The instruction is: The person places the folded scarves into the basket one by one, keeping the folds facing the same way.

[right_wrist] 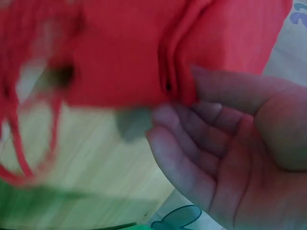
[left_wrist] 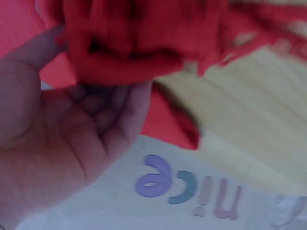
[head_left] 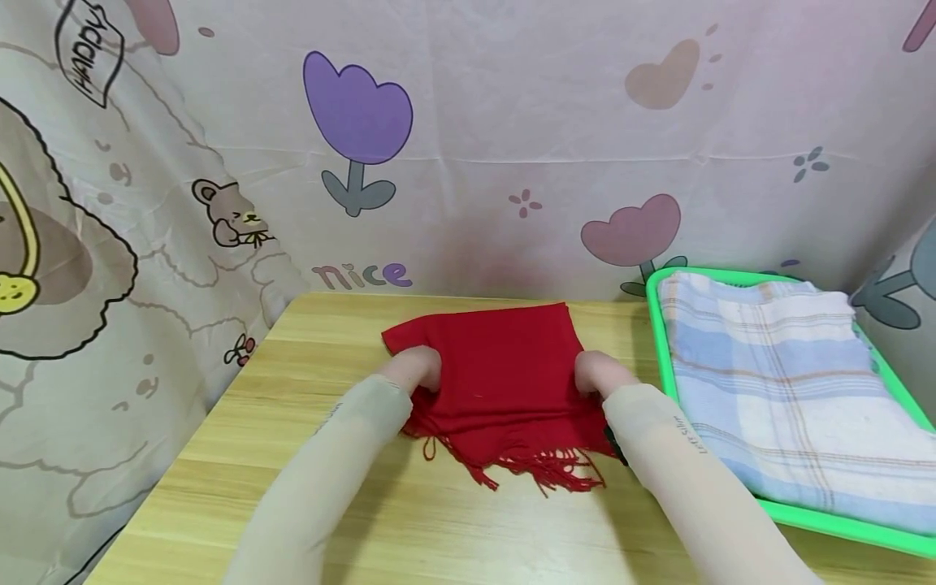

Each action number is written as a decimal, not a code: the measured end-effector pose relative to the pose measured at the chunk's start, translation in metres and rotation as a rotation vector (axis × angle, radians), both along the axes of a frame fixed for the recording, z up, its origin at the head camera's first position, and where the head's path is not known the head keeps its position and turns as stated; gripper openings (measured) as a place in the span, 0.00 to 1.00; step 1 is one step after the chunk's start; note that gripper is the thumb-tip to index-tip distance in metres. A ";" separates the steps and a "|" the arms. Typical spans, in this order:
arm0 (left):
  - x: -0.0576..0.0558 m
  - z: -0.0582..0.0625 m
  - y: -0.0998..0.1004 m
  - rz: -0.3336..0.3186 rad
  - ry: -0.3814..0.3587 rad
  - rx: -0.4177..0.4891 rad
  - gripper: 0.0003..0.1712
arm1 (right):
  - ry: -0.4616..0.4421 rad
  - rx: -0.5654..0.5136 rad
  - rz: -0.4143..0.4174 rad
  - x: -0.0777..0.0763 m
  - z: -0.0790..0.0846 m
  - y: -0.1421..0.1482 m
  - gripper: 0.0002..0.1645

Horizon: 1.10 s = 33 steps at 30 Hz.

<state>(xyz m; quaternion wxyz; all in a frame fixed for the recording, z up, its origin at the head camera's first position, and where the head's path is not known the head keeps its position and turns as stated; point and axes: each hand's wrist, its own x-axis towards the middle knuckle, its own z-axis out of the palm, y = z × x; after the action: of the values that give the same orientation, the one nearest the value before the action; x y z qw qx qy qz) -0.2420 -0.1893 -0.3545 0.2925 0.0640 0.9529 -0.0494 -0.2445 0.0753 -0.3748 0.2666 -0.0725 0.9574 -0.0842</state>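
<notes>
A red fringed scarf (head_left: pixel 504 366), partly folded, spans the space between my two hands over the wooden table, its tassels (head_left: pixel 544 471) hanging toward me. My left hand (head_left: pixel 420 367) holds its left side; in the left wrist view the fingers (left_wrist: pixel 120 110) curl under a thick fold and the thumb lies against the cloth. On the right side, my right hand (head_left: pixel 600 374) pinches layered folds, with the thumb (right_wrist: pixel 230 91) on top and the fingers beneath. Part of each hand's fingertips is hidden by the cloth.
A bright green tray (head_left: pixel 661 349) stands at the right, holding a folded blue and white plaid cloth (head_left: pixel 775 390). The wooden table (head_left: pixel 292 422) meets a patterned curtain (head_left: pixel 475 203) at the back, and another stretch of curtain hangs along the left.
</notes>
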 end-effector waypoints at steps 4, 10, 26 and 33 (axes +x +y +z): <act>0.005 0.010 0.007 0.109 -0.131 0.104 0.12 | 0.147 0.046 -0.112 -0.001 -0.006 0.006 0.12; -0.001 0.018 0.009 0.118 0.081 0.102 0.15 | 0.219 0.063 -0.222 -0.001 -0.007 0.001 0.14; -0.013 -0.006 0.002 -0.056 0.102 0.142 0.35 | -0.096 -0.187 -0.117 0.004 0.007 -0.020 0.18; -0.012 0.006 0.004 -0.066 0.062 0.137 0.34 | -0.046 -0.134 0.057 -0.025 -0.019 -0.009 0.19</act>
<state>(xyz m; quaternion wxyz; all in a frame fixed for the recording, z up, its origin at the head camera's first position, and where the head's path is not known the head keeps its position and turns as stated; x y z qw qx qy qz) -0.2536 -0.1849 -0.3487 0.2562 0.1135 0.9599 0.0043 -0.2696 0.0658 -0.3942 0.2853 -0.1158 0.9407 -0.1423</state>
